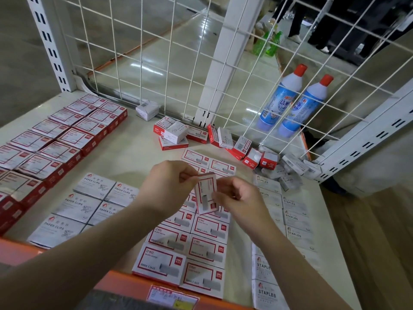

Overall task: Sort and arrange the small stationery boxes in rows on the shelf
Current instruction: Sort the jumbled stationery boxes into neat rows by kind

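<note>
An orange shelf edge (125, 280) runs along the bottom, with rows of red-and-white staple boxes (190, 249) just behind it. Above those rows, the left hand (166, 186) pinches the top of one small box (206, 193) and the right hand (240, 198) pinches its side, so the box sits tilted between both hands

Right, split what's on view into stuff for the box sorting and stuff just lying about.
For the job:
held box, in both the left hand and right hand
red-framed rows
paper clip boxes
staples column
red boxes
unsorted heap
shelf

Lying about:
two bottles
green bottles
shelf label
</note>
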Motion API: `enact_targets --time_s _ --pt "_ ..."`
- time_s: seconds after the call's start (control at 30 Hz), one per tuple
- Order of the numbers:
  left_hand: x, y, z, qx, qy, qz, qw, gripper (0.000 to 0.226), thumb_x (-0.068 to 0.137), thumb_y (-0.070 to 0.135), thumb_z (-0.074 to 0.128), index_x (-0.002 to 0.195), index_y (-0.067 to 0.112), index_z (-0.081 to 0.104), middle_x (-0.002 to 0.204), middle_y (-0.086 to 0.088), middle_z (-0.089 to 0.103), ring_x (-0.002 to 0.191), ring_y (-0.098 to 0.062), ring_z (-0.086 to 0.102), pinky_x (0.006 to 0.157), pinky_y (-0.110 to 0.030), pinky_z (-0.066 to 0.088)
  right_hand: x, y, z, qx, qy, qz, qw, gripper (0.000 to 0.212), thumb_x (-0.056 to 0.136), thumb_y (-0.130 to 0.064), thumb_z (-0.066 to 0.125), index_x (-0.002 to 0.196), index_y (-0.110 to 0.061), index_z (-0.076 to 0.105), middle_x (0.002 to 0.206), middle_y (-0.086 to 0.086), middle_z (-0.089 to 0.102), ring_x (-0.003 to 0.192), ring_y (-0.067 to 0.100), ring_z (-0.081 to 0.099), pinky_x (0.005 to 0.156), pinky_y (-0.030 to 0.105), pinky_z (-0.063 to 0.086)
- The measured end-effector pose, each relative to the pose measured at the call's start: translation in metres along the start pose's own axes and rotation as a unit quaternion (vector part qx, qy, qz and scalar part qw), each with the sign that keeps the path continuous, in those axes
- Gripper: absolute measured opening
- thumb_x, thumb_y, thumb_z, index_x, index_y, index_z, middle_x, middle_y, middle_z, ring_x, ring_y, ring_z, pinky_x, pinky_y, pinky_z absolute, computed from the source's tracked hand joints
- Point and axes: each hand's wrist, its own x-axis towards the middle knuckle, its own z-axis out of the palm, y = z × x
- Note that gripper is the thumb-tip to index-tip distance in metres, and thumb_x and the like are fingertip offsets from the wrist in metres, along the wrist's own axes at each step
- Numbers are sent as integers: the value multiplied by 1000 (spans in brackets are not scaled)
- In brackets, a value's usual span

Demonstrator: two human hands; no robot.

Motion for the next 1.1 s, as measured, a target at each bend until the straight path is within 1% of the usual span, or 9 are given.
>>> enact_targets --time_s 0.2,0.33,0.43,0.5,0.6,0.67,0.73,0.93,1.1 --pt "0 -9 5 -50 75 -95 991 16 94 21 51 88 18 65 88 5 65 67 -1 53 46 -6 41 -7 6 9 -24 -31 28 999 38 81 -11 69 96 -40 49 91 -12 65 81 -1 62 66 11 51" --pt "-7 -13 10 -93 78 -140 983 14 93 19 53 92 16 67 81 5 65 70 -6 58 53 -13 44 -5 6 10 -47 2 19 999 53 77 -12 74 118 -34 49 101 -13 63 93 2 60 79 20 53" --pt "-12 -16 10 -93 41 -150 983 15 92 20 55 82 18 66 74 7 64 73 -18 64 64 -27 55 -5 9 7 -72 15 0 997 53 77 -13 73 118 -36 48 100 -18 61 95 -4 57 78 12 49" --pt "-14 -18 11 -98 24 -156 983 17 91 20 55 76 21 63 76 5 66 75 -17 65 72 -31 57 -3 10 5 -82 21 -15 996 48 78 -12 72 112 -37 51 97 -20 61 93 -7 57 77 10 48" --pt "-15 -19 13 -112 15 -148 983 12 91 18 55 84 17 65 83 2 68 77 -13 64 75 -29 56 0 14 1 -92 26 -19 995 42 78 -10 71 112 -30 58 100 -15 65 94 -3 59 83 17 51" --pt "-17 -20 14 -106 2 -136 985 15 91 18 55 102 14 64 93 0 70 82 -14 65 73 -26 55 2 16 -1 -113 21 -23 993 46 79 -12 70 121 -26 58 104 -15 65 97 -4 59 82 13 49" --pt "-18 -22 16 -95 -20 -126 987 19 91 19 55 110 16 60 98 2 70 86 -14 66 73 -26 55 2 17 -4 -123 22 -33 992 48 80 -14 71 124 -27 57 107 -14 65 99 -3 58 84 13 48" --pt "-19 -28 21 -53 -26 -99 993 16 90 17 58 105 18 60 96 6 66 89 -11 63 69 -14 50 -6 13 -8 -146 0 -64 987 45 81 -17 69 115 -42 52 96 -30 57 93 -16 52 75 2 40" --pt "-23 -26 19 -51 -19 -69 996 14 89 17 58 103 19 59 92 12 63 88 -7 62 66 -9 48 -11 11 -12 -188 -1 -97 977 49 82 -19 68 118 -46 49 97 -35 53 92 -21 49 77 -2 37"
